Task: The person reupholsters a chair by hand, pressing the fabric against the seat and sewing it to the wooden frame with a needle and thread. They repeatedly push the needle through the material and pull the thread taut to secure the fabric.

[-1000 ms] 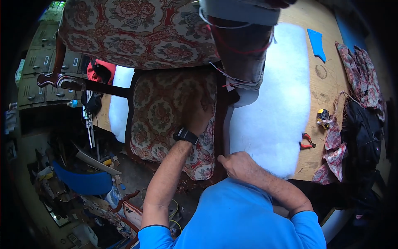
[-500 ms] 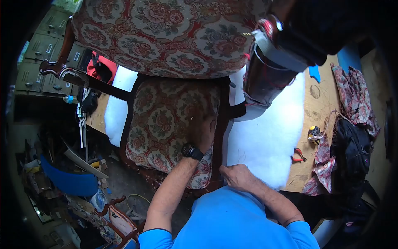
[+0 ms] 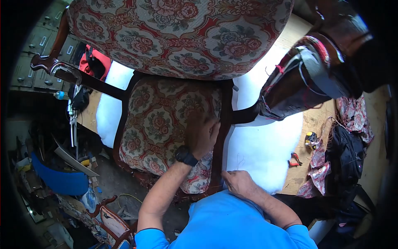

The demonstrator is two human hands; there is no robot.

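A floral upholstered panel (image 3: 157,122) lies within the dark wooden frame (image 3: 219,159) of a chair. Over this panel's right side is my left hand (image 3: 202,135), in shadow, with a black watch on the wrist. Its fingers are bent and closed; anything between them is too dark to make out. My right hand (image 3: 241,183) rests at the near right edge of the frame, its thumb and fingers drawn together at the wood. What it pinches, if anything, is hidden. Beyond both hands rises a larger padded floral part (image 3: 178,37) of the chair.
White batting (image 3: 261,153) covers the wooden table under the chair. To the right are red-handled pliers (image 3: 295,159), a tape measure (image 3: 311,139), fabric scraps (image 3: 319,172) and a black bag (image 3: 347,151). A thick wooden leg (image 3: 290,89) juts out. Clutter fills the floor at left.
My left hand has turned and moved slightly left over the floral panel. My right hand stays at the frame's edge. The view has shifted, and the wooden leg appears farther right.
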